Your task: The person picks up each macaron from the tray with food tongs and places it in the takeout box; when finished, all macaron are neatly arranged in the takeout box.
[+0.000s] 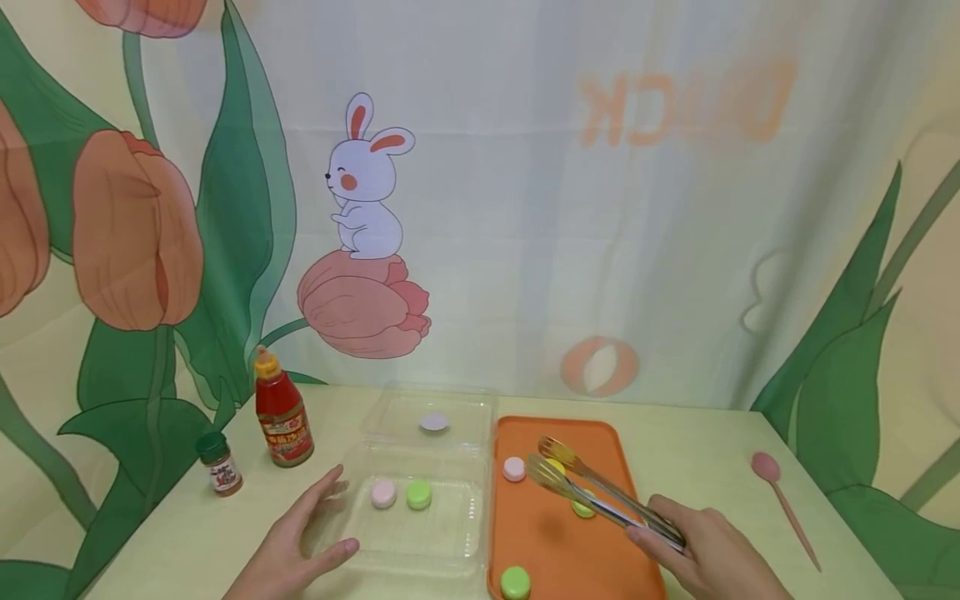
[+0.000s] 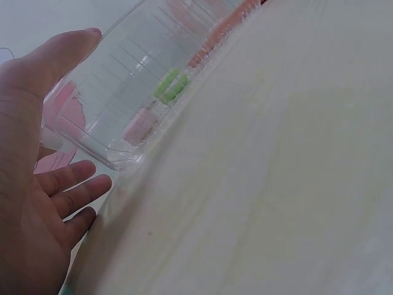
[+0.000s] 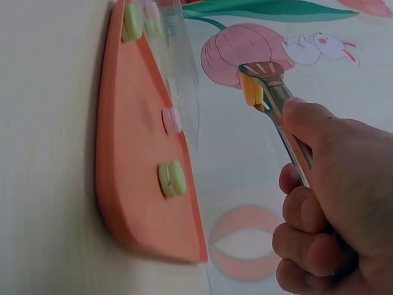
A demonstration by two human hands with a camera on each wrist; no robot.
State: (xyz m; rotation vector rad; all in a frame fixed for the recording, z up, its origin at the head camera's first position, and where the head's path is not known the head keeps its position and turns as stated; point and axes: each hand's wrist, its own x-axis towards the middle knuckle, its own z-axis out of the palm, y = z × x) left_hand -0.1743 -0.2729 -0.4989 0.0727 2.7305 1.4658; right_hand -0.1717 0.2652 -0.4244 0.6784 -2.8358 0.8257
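My right hand (image 1: 708,546) grips metal tongs (image 1: 611,500) over the orange tray (image 1: 555,550). Between the tong tips a yellow macaron (image 3: 250,90) is held, raised above the tray. On the tray sit a pink macaron (image 1: 514,469), a green macaron (image 1: 583,505) partly hidden by the tongs, and another green one (image 1: 515,582) near the front. The clear plastic box (image 1: 420,537) lies open left of the tray, with a pink macaron (image 1: 384,493) and a green macaron (image 1: 419,495) inside. My left hand (image 1: 288,542), fingers loosely spread, is at the box's left side; contact is unclear.
A red sauce bottle (image 1: 283,417) and a small green-capped jar (image 1: 220,467) stand at the table's left. The box's lid (image 1: 431,404) leans back toward the printed curtain (image 1: 510,208). A pink spoon (image 1: 783,504) lies at the far right.
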